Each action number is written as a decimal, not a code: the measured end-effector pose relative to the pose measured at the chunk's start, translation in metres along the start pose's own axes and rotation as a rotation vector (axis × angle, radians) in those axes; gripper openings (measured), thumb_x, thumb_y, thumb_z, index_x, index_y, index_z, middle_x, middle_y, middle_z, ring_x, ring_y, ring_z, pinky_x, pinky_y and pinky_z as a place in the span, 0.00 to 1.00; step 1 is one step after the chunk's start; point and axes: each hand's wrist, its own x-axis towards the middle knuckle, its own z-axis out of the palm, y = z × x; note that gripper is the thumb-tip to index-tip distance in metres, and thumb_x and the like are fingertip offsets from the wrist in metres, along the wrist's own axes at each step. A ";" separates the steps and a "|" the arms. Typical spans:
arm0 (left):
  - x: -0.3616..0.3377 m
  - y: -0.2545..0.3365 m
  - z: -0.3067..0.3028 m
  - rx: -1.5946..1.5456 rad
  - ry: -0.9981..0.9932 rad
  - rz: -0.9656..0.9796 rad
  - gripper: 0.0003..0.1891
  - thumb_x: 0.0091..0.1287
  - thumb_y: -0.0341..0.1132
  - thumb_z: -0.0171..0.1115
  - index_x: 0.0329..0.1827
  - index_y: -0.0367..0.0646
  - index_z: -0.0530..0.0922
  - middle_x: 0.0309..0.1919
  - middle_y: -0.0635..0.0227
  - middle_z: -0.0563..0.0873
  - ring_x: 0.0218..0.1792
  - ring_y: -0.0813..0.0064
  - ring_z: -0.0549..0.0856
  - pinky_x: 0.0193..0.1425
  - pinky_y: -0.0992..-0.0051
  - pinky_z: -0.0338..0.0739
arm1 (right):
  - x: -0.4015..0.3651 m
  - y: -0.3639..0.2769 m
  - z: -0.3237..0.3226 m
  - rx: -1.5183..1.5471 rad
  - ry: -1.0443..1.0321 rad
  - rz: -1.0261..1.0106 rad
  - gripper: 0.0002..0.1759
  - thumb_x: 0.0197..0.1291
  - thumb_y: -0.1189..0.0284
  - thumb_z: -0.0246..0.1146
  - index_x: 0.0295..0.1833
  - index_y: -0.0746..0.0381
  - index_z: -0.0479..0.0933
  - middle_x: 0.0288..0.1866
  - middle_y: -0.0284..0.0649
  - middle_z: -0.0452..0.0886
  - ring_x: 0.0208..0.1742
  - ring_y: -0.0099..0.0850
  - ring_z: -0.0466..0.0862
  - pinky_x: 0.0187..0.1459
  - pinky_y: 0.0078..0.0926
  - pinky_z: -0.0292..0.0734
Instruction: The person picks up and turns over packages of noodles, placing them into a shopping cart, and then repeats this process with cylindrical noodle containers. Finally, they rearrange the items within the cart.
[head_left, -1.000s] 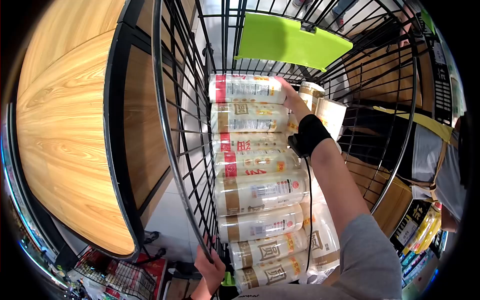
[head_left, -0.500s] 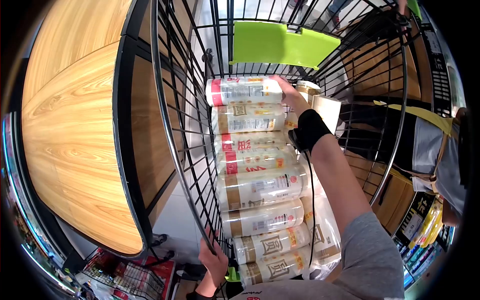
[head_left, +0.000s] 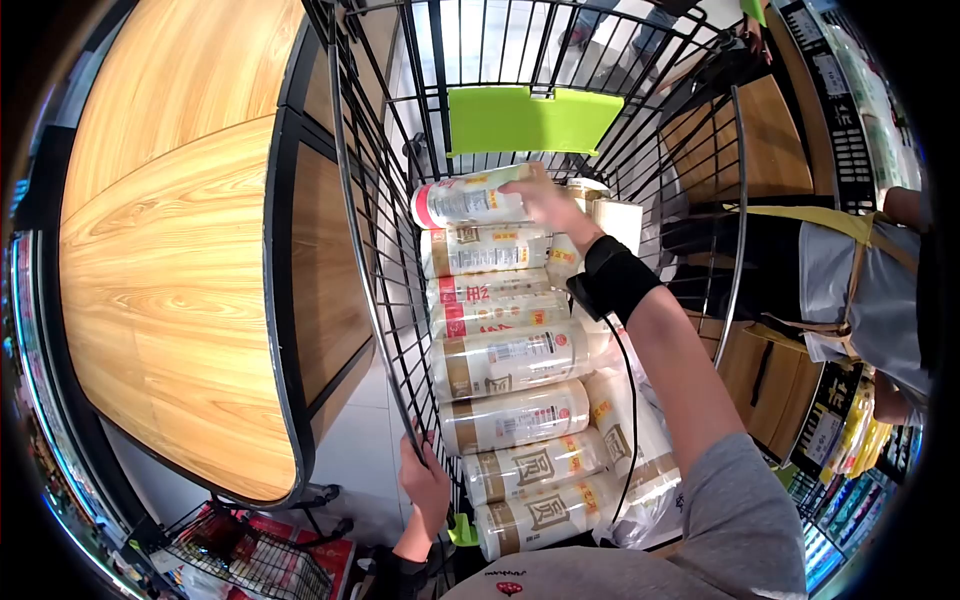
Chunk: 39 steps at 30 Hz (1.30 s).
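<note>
My right hand [head_left: 545, 203], slightly blurred, grips the right end of the farthest noodle pack [head_left: 460, 202], a white paper-wrapped cylinder with a pink-red band. That pack lies a little tilted at the far end of a row inside the shopping cart [head_left: 738, 230]. Nearer to me lie several similar packs, among them a gold-banded noodle pack [head_left: 515, 415] in clear wrap. Beside the row, more white packs [head_left: 625, 435] lie at another angle. My left hand [head_left: 425, 482] is closed round the cart's metal rim at the near left.
A wood-topped stand [head_left: 170, 280] borders the cart on the left. At the far end of the basket hangs a green panel [head_left: 535, 120]. A person in a grey top [head_left: 840, 280] stands on the right by shelves. A wire basket [head_left: 250, 550] sits low at left.
The farthest pack has tipped, its right end now higher, and my right hand has shifted left over it. The view has moved, so the cart's right rim appears further left.
</note>
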 end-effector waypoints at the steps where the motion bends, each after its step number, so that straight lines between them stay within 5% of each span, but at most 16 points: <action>1: -0.001 0.000 -0.001 0.005 0.002 0.015 0.16 0.65 0.26 0.48 0.56 0.39 0.69 0.36 0.57 0.83 0.37 0.58 0.83 0.37 0.69 0.76 | 0.001 -0.008 0.011 0.178 0.079 0.054 0.32 0.42 0.70 0.69 0.57 0.59 0.69 0.51 0.51 0.75 0.51 0.40 0.76 0.54 0.34 0.69; 2: -0.002 0.000 0.000 -0.025 0.017 0.005 0.15 0.66 0.27 0.48 0.56 0.40 0.69 0.35 0.58 0.83 0.36 0.57 0.83 0.38 0.67 0.76 | 0.003 -0.015 0.022 0.358 0.168 0.094 0.32 0.42 0.67 0.70 0.56 0.60 0.69 0.48 0.52 0.77 0.46 0.41 0.80 0.50 0.35 0.72; 4: -0.005 -0.004 -0.001 -0.002 -0.012 -0.072 0.15 0.67 0.28 0.47 0.56 0.40 0.69 0.34 0.57 0.83 0.37 0.57 0.83 0.38 0.66 0.75 | 0.007 -0.020 0.042 -0.253 0.433 0.023 0.39 0.38 0.59 0.71 0.57 0.63 0.66 0.36 0.50 0.79 0.40 0.45 0.81 0.45 0.36 0.75; 5: -0.005 -0.006 0.000 0.003 -0.036 -0.100 0.15 0.67 0.29 0.47 0.57 0.40 0.68 0.34 0.56 0.82 0.37 0.56 0.83 0.38 0.65 0.75 | 0.006 -0.034 0.050 -0.294 0.409 0.037 0.49 0.31 0.49 0.71 0.61 0.57 0.61 0.51 0.61 0.70 0.50 0.53 0.75 0.47 0.44 0.73; 7: -0.004 -0.001 0.003 -0.040 -0.017 -0.100 0.13 0.68 0.30 0.46 0.54 0.39 0.68 0.34 0.54 0.82 0.36 0.54 0.82 0.38 0.64 0.75 | -0.015 -0.082 0.065 -0.439 0.482 0.161 0.47 0.28 0.50 0.72 0.59 0.53 0.64 0.47 0.58 0.70 0.47 0.52 0.75 0.45 0.42 0.74; 14: -0.007 0.005 -0.004 -0.035 0.014 0.020 0.11 0.67 0.29 0.47 0.51 0.37 0.67 0.30 0.49 0.81 0.32 0.46 0.80 0.32 0.58 0.72 | -0.046 -0.114 0.079 -0.728 0.476 -0.052 0.45 0.30 0.48 0.70 0.60 0.46 0.64 0.51 0.55 0.66 0.49 0.51 0.71 0.43 0.42 0.74; 19: -0.013 0.004 -0.007 0.013 -0.012 0.010 0.13 0.65 0.29 0.50 0.52 0.38 0.66 0.31 0.47 0.80 0.32 0.44 0.79 0.33 0.56 0.71 | -0.137 -0.171 0.044 -0.804 0.469 -0.006 0.44 0.29 0.50 0.72 0.58 0.45 0.65 0.49 0.53 0.67 0.47 0.56 0.72 0.40 0.43 0.75; 21: -0.013 0.003 -0.009 0.081 -0.095 -0.062 0.18 0.64 0.30 0.52 0.57 0.36 0.63 0.45 0.44 0.77 0.44 0.45 0.77 0.46 0.56 0.71 | -0.180 -0.194 0.024 -0.779 0.425 0.033 0.44 0.28 0.49 0.72 0.58 0.43 0.65 0.46 0.50 0.68 0.48 0.53 0.73 0.42 0.42 0.75; 23: -0.013 0.025 -0.025 0.175 0.144 0.388 0.26 0.62 0.31 0.56 0.61 0.32 0.59 0.60 0.43 0.65 0.59 0.46 0.67 0.61 0.56 0.61 | -0.238 -0.220 0.007 -0.717 0.372 0.012 0.44 0.28 0.51 0.71 0.58 0.42 0.66 0.45 0.49 0.68 0.48 0.48 0.74 0.44 0.40 0.74; 24: -0.015 0.038 -0.037 -0.054 0.095 0.382 0.33 0.60 0.33 0.60 0.64 0.30 0.55 0.66 0.46 0.55 0.66 0.47 0.55 0.68 0.57 0.50 | -0.270 -0.234 -0.001 -0.747 0.380 -0.037 0.43 0.28 0.52 0.70 0.58 0.42 0.66 0.44 0.49 0.68 0.47 0.47 0.75 0.45 0.39 0.73; 25: -0.016 0.068 -0.056 -0.098 0.121 0.406 0.36 0.57 0.34 0.64 0.64 0.30 0.56 0.66 0.45 0.56 0.66 0.48 0.56 0.68 0.59 0.52 | -0.303 -0.248 -0.010 -0.780 0.389 -0.084 0.42 0.28 0.54 0.69 0.57 0.42 0.67 0.44 0.48 0.68 0.46 0.46 0.75 0.45 0.38 0.73; 28: -0.016 0.148 -0.104 -0.212 -0.073 0.599 0.40 0.53 0.38 0.66 0.67 0.38 0.56 0.66 0.55 0.59 0.68 0.59 0.57 0.71 0.65 0.49 | -0.388 -0.287 -0.035 -0.853 0.282 -0.252 0.41 0.27 0.56 0.68 0.57 0.43 0.68 0.43 0.46 0.69 0.46 0.45 0.75 0.46 0.37 0.73; 33: -0.035 0.235 -0.081 -0.499 -0.923 0.750 0.52 0.41 0.44 0.75 0.68 0.39 0.53 0.63 0.58 0.64 0.65 0.65 0.64 0.68 0.69 0.57 | -0.494 -0.346 -0.074 -0.800 -0.092 -0.394 0.43 0.28 0.61 0.71 0.58 0.50 0.69 0.48 0.44 0.71 0.48 0.41 0.76 0.50 0.34 0.72; 35: -0.056 0.240 -0.056 -0.769 -1.212 0.479 0.53 0.42 0.50 0.75 0.68 0.39 0.53 0.61 0.60 0.67 0.61 0.68 0.69 0.65 0.70 0.63 | -0.505 -0.332 -0.086 -0.509 -0.300 -0.394 0.43 0.31 0.60 0.69 0.60 0.59 0.68 0.43 0.45 0.78 0.44 0.37 0.79 0.43 0.30 0.76; 36: -0.068 0.243 -0.045 -0.897 -1.346 0.329 0.54 0.42 0.53 0.74 0.67 0.39 0.53 0.60 0.61 0.69 0.60 0.69 0.71 0.63 0.70 0.66 | -0.513 -0.328 -0.088 -0.434 -0.353 -0.240 0.43 0.34 0.59 0.69 0.62 0.59 0.66 0.44 0.46 0.78 0.43 0.35 0.80 0.41 0.28 0.76; 39: -0.142 0.235 -0.032 -1.111 -1.257 -0.068 0.52 0.45 0.57 0.71 0.67 0.39 0.53 0.57 0.61 0.72 0.55 0.72 0.76 0.56 0.71 0.74 | -0.521 -0.292 -0.101 -0.413 -0.394 -0.080 0.43 0.45 0.51 0.65 0.66 0.58 0.61 0.49 0.46 0.77 0.44 0.31 0.80 0.32 0.21 0.76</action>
